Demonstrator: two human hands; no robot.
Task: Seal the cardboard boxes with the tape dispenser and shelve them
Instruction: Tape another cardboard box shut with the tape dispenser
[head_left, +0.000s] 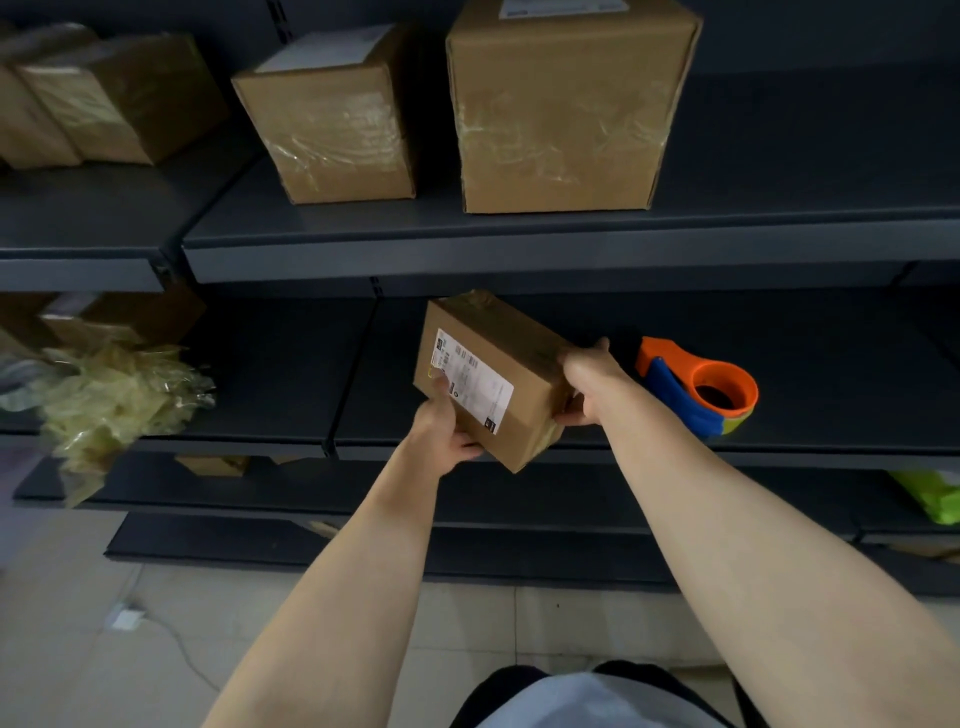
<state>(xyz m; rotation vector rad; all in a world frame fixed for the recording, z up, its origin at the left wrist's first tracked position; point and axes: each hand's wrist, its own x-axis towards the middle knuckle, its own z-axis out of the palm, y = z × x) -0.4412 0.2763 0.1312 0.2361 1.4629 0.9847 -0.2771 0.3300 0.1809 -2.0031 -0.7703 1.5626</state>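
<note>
Fingers (457, 441) of your left hand (441, 431) are curled under the near left corner of the small cardboard box (493, 374), with the thumb pressed on its white shipping label (470, 379). Your right hand (587, 384) clamps the box's right end: thumb over the top edge, remaining digits wrapped beneath the near corner. Both hands are closed on the box, none left spread. The box is held tilted, off level, over the front part of the middle shelf (571, 447); whether any edge touches the shelf cannot be told. Clear tape shows on its far end and near right corner.

Just right of your right hand, an orange and blue tape dispenser (701, 384) lies on the same shelf, apart from the box. On the upper shelf (519, 244) stand two larger taped boxes, a medium box (332, 119) and a big box (561, 114) beside it, with more boxes (104, 98) farther left. A crumpled wad of yellowish tape (109, 400) sits at the left of the middle shelf.
</note>
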